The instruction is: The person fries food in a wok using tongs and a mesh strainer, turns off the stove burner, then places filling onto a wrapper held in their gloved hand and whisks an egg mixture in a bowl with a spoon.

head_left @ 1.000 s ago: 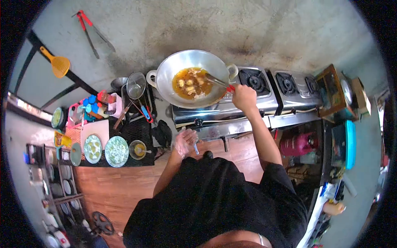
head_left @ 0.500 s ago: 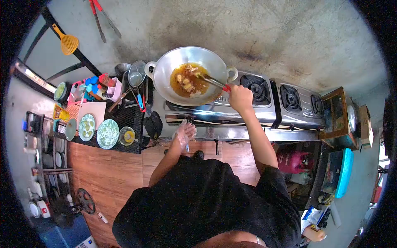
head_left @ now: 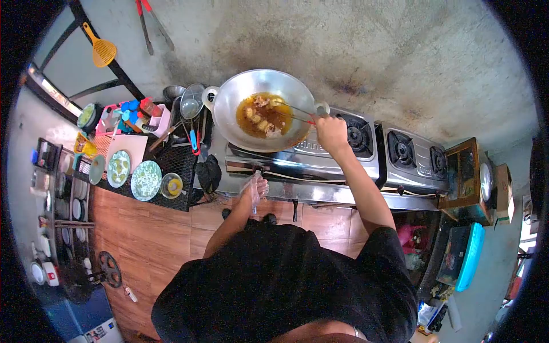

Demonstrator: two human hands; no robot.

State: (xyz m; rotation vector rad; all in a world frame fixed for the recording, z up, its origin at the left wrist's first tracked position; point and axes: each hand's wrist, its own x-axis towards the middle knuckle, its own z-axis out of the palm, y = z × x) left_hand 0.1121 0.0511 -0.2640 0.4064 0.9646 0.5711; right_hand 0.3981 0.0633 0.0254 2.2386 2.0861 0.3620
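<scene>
My right hand (head_left: 331, 134) grips the red handle end of metal tongs (head_left: 297, 110), whose two arms are spread apart and reach into a large silver wok (head_left: 226, 123). Several pieces of battered food (head_left: 262, 122) lie in the brown oil (head_left: 251, 127) there. The tongs' tips are near the pieces at the far side; whether they touch one I cannot tell. My left hand (head_left: 255, 187), in a clear plastic glove, hangs in front of the stove edge with loosely bent fingers, holding nothing that I can make out. A pale strip shows below it.
The steel stove (head_left: 366, 157) carries more burners to the right. On the left, a black mesh table (head_left: 177, 157) holds patterned plates (head_left: 146, 180), a bowl with yellow liquid (head_left: 171, 186), a pink basket of bottles (head_left: 108, 121) and a strainer (head_left: 191, 103). A wooden cabinet (head_left: 460, 171) stands at the right.
The tongs' arms have spread apart, and their tips sit farther back in the wok. A food piece now lies at the oil's far right. My left hand is slightly lower, its fingers more bent.
</scene>
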